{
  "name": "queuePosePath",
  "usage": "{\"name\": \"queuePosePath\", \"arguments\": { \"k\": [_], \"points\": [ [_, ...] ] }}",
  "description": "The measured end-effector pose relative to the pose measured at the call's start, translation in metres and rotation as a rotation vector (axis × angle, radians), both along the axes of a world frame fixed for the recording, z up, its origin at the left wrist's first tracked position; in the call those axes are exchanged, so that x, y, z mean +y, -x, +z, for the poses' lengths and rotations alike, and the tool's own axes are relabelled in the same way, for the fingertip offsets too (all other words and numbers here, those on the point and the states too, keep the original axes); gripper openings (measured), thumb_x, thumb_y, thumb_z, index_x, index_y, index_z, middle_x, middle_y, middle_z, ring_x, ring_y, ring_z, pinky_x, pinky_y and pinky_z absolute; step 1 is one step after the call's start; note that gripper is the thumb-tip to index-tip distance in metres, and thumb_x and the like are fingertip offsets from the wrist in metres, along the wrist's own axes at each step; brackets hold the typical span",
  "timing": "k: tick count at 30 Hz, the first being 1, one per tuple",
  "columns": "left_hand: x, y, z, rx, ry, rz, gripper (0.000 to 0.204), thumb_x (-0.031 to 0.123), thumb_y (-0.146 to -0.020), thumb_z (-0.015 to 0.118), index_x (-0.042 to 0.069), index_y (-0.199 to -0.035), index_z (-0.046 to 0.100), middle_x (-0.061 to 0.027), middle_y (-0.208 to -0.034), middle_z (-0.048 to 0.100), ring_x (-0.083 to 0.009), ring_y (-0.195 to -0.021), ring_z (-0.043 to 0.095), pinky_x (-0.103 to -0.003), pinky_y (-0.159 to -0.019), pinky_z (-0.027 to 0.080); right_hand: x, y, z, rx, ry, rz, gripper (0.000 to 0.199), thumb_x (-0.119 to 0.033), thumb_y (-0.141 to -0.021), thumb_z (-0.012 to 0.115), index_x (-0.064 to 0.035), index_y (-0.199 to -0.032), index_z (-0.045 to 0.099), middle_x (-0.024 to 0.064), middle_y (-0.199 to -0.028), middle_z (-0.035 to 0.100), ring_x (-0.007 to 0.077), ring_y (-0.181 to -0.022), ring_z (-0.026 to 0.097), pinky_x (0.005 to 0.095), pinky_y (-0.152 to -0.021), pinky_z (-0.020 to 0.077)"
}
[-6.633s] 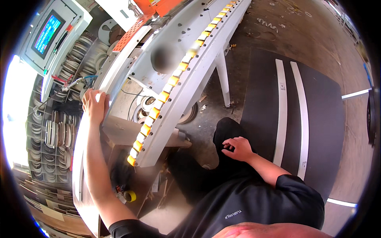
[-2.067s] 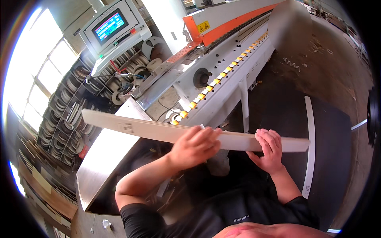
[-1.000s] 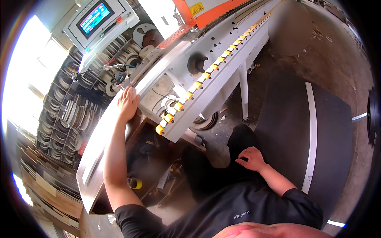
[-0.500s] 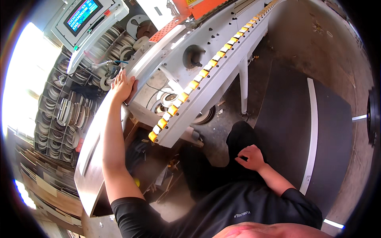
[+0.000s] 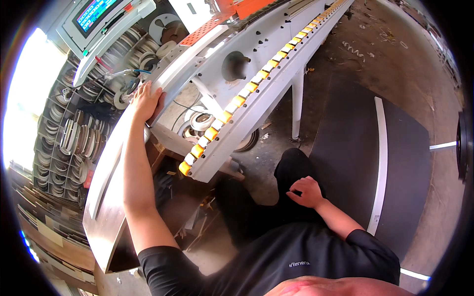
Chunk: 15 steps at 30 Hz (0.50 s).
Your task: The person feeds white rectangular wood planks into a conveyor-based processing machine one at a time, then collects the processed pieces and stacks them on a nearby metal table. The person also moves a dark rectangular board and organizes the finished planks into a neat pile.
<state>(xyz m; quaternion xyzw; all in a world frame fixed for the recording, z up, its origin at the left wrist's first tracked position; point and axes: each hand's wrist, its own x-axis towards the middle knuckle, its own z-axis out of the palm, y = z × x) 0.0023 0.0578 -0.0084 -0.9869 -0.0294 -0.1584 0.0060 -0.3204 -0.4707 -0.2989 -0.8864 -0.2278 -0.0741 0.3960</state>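
Note:
My left hand [image 5: 146, 101] lies with outstretched fingers on the near end of a pale bed of a long machine [image 5: 163, 81]. Its fingertips point away from me, and a brownish edge shows beside the thumb side. Under my left forearm stretches a wood-toned panel [image 5: 106, 217] with a long white strip [image 5: 106, 185] on it. My right hand [image 5: 307, 192] hangs loosely curled over my dark-trousered thigh, with a gap between thumb and fingers and nothing visible in it. Between the hands runs the machine's rail of yellow and white rollers [image 5: 225, 117].
A control panel with a lit screen [image 5: 94, 17] stands at the upper left, above racks of edging rolls [image 5: 74, 143]. Stacked boards [image 5: 44, 217] lie at the far left. To my right is a large dark board [image 5: 345, 143] bearing a white strip [image 5: 381, 158]. A machine leg [image 5: 297, 106] reaches the floor.
The whole view has shifted slightly, with the machine and board appearing a little further left. My left hand stays on the machine end, and my right hand stays over the thigh.

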Motion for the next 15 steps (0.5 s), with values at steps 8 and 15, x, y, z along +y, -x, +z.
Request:
{"name": "queuePosePath", "arguments": {
  "k": [8, 15],
  "points": [
    [0.005, 0.002, 0.002, -0.031, -0.12, -0.045, 0.073, 0.062, -0.106, 0.049, 0.014, -0.161, 0.051, -0.013, -0.165, 0.052, -0.0363, -0.152, 0.047, -0.048, -0.125, 0.037, -0.003, 0.003, -0.007, 0.006, 0.044, -0.009, 0.026, -0.038, -0.095, 0.077, -0.0163, -0.081, 0.075, -0.0009, -0.087, 0.075, 0.0243, -0.085, 0.069, 0.0397, -0.082, 0.0476],
    [0.035, -0.018, -0.012, -0.025, -0.216, -0.131, 0.071, 0.058, -0.111, 0.045, 0.007, -0.16, 0.048, -0.0178, -0.164, 0.05, -0.0398, -0.152, 0.044, -0.048, -0.125, 0.035, -0.004, 0.008, -0.005, 0.024, 0.057, -0.009, 0.029, -0.04, -0.098, 0.073, -0.0143, -0.083, 0.075, 0.0008, -0.089, 0.074, 0.0253, -0.09, 0.069, 0.0401, -0.087, 0.0492]
  ]
}}
